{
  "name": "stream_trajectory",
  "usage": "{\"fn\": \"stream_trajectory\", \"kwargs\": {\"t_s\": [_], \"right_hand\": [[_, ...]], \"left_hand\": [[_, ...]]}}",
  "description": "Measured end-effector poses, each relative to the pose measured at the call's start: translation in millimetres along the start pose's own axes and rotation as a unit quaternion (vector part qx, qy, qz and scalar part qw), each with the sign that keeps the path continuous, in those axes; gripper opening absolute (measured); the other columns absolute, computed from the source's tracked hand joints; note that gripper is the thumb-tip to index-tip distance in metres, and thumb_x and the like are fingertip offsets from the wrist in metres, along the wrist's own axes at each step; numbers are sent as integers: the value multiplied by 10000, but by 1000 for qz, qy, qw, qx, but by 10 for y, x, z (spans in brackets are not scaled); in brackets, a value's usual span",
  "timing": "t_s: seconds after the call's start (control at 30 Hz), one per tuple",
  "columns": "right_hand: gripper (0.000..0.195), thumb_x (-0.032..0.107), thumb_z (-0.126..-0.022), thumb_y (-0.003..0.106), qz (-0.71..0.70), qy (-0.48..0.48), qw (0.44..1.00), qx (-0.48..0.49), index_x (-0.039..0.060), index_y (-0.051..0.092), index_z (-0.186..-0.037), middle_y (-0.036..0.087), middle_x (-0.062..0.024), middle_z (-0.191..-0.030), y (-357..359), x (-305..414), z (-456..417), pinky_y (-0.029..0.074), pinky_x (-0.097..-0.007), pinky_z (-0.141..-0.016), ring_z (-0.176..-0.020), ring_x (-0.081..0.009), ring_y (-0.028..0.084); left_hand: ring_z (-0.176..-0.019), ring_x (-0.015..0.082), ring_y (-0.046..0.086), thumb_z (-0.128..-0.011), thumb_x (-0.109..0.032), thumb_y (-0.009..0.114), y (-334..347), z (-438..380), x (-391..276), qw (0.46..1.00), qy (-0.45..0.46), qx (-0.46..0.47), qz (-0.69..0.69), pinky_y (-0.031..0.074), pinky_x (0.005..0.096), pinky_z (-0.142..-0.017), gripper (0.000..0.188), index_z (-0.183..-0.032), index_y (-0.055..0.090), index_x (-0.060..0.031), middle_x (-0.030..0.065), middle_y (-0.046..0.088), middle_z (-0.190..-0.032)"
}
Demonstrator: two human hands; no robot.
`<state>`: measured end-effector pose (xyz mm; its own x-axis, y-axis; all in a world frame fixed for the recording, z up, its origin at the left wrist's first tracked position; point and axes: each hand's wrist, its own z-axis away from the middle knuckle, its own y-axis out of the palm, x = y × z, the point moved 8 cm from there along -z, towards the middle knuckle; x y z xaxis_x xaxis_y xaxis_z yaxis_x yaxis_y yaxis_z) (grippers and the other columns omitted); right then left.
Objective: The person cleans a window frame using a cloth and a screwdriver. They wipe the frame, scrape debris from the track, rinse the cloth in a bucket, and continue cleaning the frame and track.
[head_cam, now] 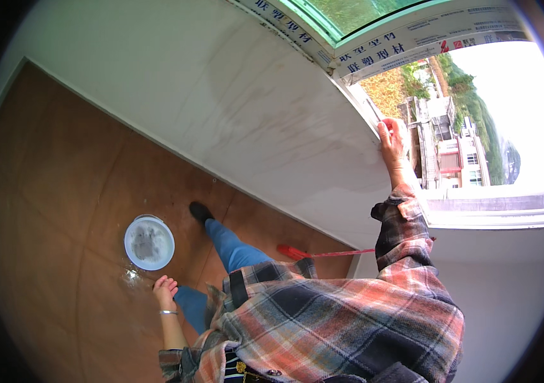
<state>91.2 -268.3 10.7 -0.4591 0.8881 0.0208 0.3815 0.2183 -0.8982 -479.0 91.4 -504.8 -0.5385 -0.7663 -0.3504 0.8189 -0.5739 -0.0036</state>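
My right hand (394,139) reaches up to the open window, thumb and fingers bent around the edge of the lower window frame (366,103). Whether something small sits between the fingertips cannot be made out. Low on the other side hangs my left hand (165,290), empty, its fingers loosely curled and apart, a silver bangle (168,312) on the wrist. Beyond it, on the brown floor (52,201), stands a white plastic bucket (149,243) of foamy grey water. Wet-looking streaks mark the white wall (253,105) under the window.
A red-headed broom-like tool (293,252) with a thin handle lies behind my legs, near the wall's foot. Water glistens on the floor beside the bucket. Green-tinted glass (363,16) sits in a frame covered with printed film. Buildings (458,158) and trees show outside.
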Motion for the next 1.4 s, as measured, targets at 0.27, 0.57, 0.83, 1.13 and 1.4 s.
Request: {"fn": "stream_trajectory", "kwargs": {"t_s": [0.27,0.57,0.83,1.13,1.4], "right_hand": [[197,164,-930,574,-70,-1,993,-97,31,596,-1074,606,-88,-998,-108,-173,95,477,-306,-781,-875,-187,578],[261,71,-849,623,-215,-163,869,415,68,602,-1109,647,-134,-935,2078,2719,2161,524,-368,-681,-765,-291,634],[270,199,-834,598,-91,-408,596,685,76,623,-1072,632,-172,-1065,4293,4432,4892,490,-445,-841,-975,-347,612],[331,232,-862,582,-94,-329,748,569,105,593,-1167,632,-165,-1079,6296,5566,5491,503,-455,-832,-972,-362,619],[345,243,-837,615,-14,-154,735,661,70,619,-1135,648,-208,-1030,7368,5433,5962,469,-478,-870,-981,-391,613]], "left_hand": [[-756,145,649,-864,-81,610,-10,219,200,999,-20,-28,33,515,268,-626,282,-1145,599,-80,70,675,-928],[-686,130,634,-861,-74,608,-78,207,841,984,2,-39,174,501,241,-583,224,-1077,618,-15,63,663,-880],[-826,190,671,-959,-186,529,-140,-591,1249,959,-26,-38,279,539,294,-694,270,-1157,571,-6,124,659,-1021],[-877,213,670,-965,-186,528,-58,-1561,1680,917,-3,-29,398,542,310,-741,255,-1154,578,-22,138,657,-1063],[-890,190,653,-948,-161,554,-98,-1656,1476,865,7,3,502,527,307,-781,232,-1128,592,-20,112,658,-1028]]}}
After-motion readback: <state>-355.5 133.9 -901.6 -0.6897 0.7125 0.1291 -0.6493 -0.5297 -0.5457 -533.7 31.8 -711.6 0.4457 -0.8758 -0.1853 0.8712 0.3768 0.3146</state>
